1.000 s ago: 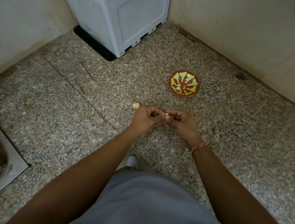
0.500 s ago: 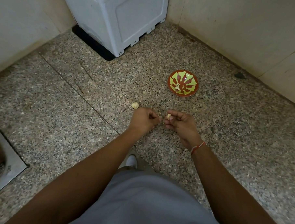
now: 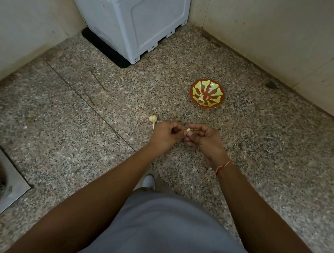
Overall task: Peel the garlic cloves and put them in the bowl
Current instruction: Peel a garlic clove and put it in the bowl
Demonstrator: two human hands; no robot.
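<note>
A small pale garlic clove (image 3: 188, 130) is pinched in the fingertips of my right hand (image 3: 204, 139). My left hand (image 3: 166, 135) is right beside it with curled fingers that meet the clove; whether they grip it is hard to tell. A garlic bulb (image 3: 153, 119) with a short stem lies on the floor just left of my left hand. The red bowl (image 3: 206, 93) with a green pattern sits on the floor beyond my right hand, and a few peeled cloves (image 3: 202, 98) lie inside it.
The speckled stone floor (image 3: 85, 134) is bounded by beige walls. A grey appliance (image 3: 132, 19) on a black mat stands in the far corner. A metal floor drain (image 3: 1, 182) is at the left edge. My shoe (image 3: 148, 180) shows below the arms.
My hands were apart half a second ago and have come back together around the clove. The view shifted slightly.
</note>
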